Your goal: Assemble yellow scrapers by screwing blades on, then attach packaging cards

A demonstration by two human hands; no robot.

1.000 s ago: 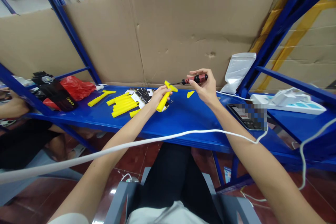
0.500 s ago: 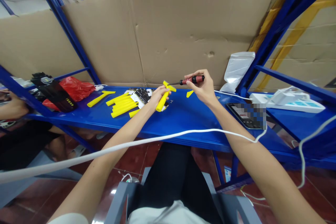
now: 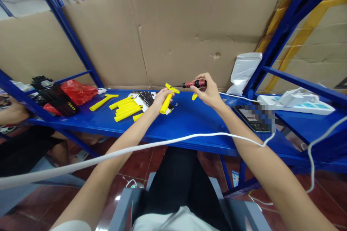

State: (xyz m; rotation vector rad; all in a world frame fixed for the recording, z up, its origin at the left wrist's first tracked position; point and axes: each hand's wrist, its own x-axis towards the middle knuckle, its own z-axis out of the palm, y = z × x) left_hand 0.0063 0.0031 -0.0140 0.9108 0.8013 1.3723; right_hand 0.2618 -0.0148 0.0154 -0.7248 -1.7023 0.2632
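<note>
My left hand (image 3: 160, 100) is closed around a yellow T-shaped plastic handle (image 3: 166, 104), its crosspiece pointing up and away from me. In my right hand (image 3: 210, 92) is a red and black screwdriver (image 3: 194, 84), held by the grip between fingers and thumb. Its thin shaft points left and reaches the crosspiece of the handle; I cannot make out whether the tip sits in a screw. A small yellow piece (image 3: 194, 96) lies on the blue table (image 3: 195, 122) below my right hand. Tiny screws (image 3: 176, 104) lie to the right of my left hand.
Several yellow tubes (image 3: 126, 110) and a black-and-white printed packet (image 3: 145, 99) lie left of my hands. Another yellow T-shaped handle (image 3: 103, 102) is farther left, near a black bottle (image 3: 58, 97) and red bag (image 3: 78, 92). A phone (image 3: 252, 117) and power strip (image 3: 298, 104) lie right. A white cable (image 3: 162, 142) crosses in front.
My right hand and the screwdriver have shifted slightly left. The yellow handle in my left hand has moved a little left with them. Both hands keep their hold.
</note>
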